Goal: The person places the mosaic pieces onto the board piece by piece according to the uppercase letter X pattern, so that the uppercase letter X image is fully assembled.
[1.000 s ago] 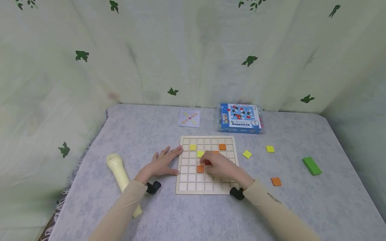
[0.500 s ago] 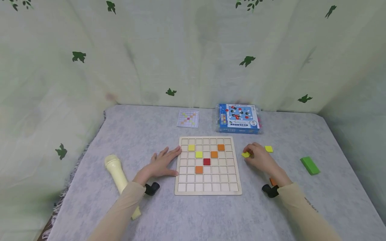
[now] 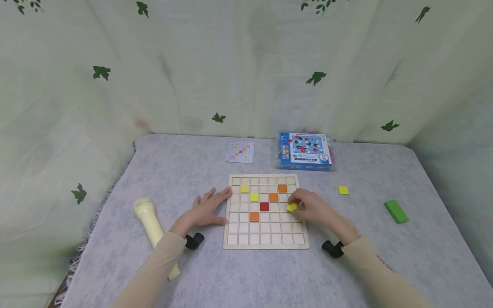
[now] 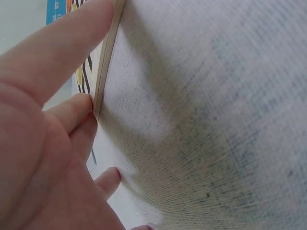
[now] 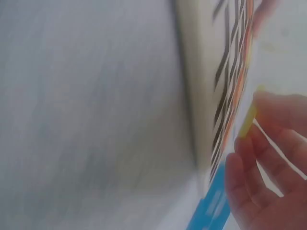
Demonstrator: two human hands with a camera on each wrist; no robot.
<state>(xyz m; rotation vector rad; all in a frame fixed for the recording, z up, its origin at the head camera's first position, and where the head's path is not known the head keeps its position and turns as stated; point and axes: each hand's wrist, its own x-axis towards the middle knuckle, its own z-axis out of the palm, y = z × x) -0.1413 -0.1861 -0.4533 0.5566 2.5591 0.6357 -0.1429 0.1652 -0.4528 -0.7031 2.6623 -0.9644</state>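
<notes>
A wooden grid board (image 3: 265,244) lies flat on the cloth-covered table. On it sit two yellow tiles (image 3: 244,188), a red tile (image 3: 264,207) and several orange tiles (image 3: 282,188). My left hand (image 3: 204,214) is spread with its thumb and fingertips touching the board's left edge; the left wrist view shows the thumb (image 4: 62,45) against that edge. Over the right side of the board, my right hand (image 3: 316,209) pinches a yellow tile (image 3: 291,207). In the right wrist view this tile (image 5: 248,120) is seen edge-on between thumb and fingers, apart from the board.
A yellow tile (image 3: 343,190) and a green block (image 3: 396,211) lie to the right. An orange tile is mostly hidden by my right wrist. A pattern card (image 3: 240,152) and a blue box (image 3: 305,152) stand behind the board. A cream microphone (image 3: 150,222) lies by my left forearm.
My right hand left the red tile on the board, went right to a yellow tile on the table, and has brought it left over the board. My left hand stays in place.
</notes>
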